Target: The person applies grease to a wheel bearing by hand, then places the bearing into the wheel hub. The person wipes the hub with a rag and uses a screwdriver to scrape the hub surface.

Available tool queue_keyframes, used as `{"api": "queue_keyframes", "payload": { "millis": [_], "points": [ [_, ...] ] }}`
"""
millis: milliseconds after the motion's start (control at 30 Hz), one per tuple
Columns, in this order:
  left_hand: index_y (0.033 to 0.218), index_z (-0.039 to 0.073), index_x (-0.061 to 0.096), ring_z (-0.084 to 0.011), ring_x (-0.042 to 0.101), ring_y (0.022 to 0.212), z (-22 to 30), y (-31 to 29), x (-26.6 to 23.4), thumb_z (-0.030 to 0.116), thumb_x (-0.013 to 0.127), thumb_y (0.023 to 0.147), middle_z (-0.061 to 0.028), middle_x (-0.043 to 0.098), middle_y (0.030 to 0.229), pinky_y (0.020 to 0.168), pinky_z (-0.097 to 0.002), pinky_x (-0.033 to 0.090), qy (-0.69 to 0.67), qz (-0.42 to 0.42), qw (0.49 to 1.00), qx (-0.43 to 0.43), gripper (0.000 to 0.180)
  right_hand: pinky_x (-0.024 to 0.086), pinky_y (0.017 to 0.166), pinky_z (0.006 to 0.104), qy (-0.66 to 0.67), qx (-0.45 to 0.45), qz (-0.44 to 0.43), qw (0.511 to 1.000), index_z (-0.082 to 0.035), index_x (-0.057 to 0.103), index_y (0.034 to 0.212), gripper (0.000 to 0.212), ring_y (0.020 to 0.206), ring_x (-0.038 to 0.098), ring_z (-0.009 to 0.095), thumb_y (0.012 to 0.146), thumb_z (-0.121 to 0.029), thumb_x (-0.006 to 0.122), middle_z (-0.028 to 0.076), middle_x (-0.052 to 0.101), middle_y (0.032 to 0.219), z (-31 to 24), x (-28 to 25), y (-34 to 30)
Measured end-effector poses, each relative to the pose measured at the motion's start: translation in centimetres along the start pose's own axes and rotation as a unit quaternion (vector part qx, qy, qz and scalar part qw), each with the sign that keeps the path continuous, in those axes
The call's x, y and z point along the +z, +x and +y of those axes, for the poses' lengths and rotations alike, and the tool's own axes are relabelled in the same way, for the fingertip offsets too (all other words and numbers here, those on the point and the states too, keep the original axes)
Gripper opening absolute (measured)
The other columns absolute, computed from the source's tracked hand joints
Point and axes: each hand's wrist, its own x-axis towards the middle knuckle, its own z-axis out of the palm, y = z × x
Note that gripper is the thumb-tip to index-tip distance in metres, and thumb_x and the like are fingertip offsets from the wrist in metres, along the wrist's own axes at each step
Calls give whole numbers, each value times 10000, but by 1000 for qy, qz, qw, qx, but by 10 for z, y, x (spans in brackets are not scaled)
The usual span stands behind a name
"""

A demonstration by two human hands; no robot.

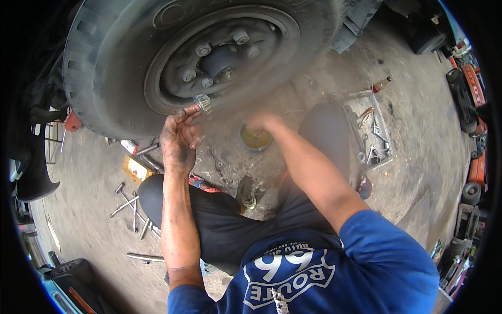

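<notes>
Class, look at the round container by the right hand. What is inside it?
The round container holds a yellowish-green substance. The blurred right hand covers its far part; whatever lies beneath the hand or surface cannot be seen.

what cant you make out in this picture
- Head view: the right hand's fingertips, too blurred to tell whether they hold anything
- Head view: part of the round container's inside, behind that hand
- Head view: the tire's top, cut off by the upper edge
- Head view: the metal bar's far end, behind the left forearm
</notes>
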Motion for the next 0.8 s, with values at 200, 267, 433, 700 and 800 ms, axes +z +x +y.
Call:
{"api": "queue_keyframes", "payload": {
  "millis": [200, 267, 433, 700, 800],
  "points": [
    [1114, -4, 681, -113, 478, 555, -6, 0, 4, 396, 602, 966, -130, 698, 1133, 467, -230, 360, 11, -22, 998, 56, 433, 554, 923, 456, -14, 76, -54, 996, -57, 767, 1156, 369, 1083, 725, 303, 847, -240, 686, 163, 738, 1214, 2, 71, 70],
    [1137, 0, 670, -111, 473, 557, -6, -3, 0, 441, 604, 967, -137, 684, 1190, 469, -226, 358, 20, -26, 997, 67, 478, 535, 968, 468, -3, 79, -85, 993, -46, 726, 1244, 426, 1163, 690, 338, 883, -256, 642, 177, 701, 1295, 15, 87, 95],
    [1200, -16, 641, -107, 439, 559, -2, -6, -13, 423, 547, 996, -148, 657, 1231, 467, -223, 335, 28, -14, 999, 31, 492, 465, 534, 343, 154, 171, -177, 957, -54, 649, 772, 295, 551, 567, 165, 996, -179, 504, 81, 640, 695, 46, 123, 169],
    [1188, -22, 658, -110, 425, 534, 7, -1, -3, 382, 532, 998, -149, 678, 1191, 461, -233, 340, -19, -1, 1000, 22, 464, 407, 451, 327, 265, 103, -101, 953, -15, 690, 1004, 252, 495, 525, 152, 1001, -229, 556, 40, 632, 671, 34, 34, 34],
    [1180, -23, 660, -108, 423, 538, 7, 2, 4, 374, 539, 998, -144, 684, 1172, 462, -230, 344, -1, -10, 1000, 29, 454, 477, 545, 370, 336, -56, 93, 936, -27, 677, 1197, 295, 600, 606, 189, 987, -190, 549, 71, 681, 767, 4, -23, -47]
  ]
}}
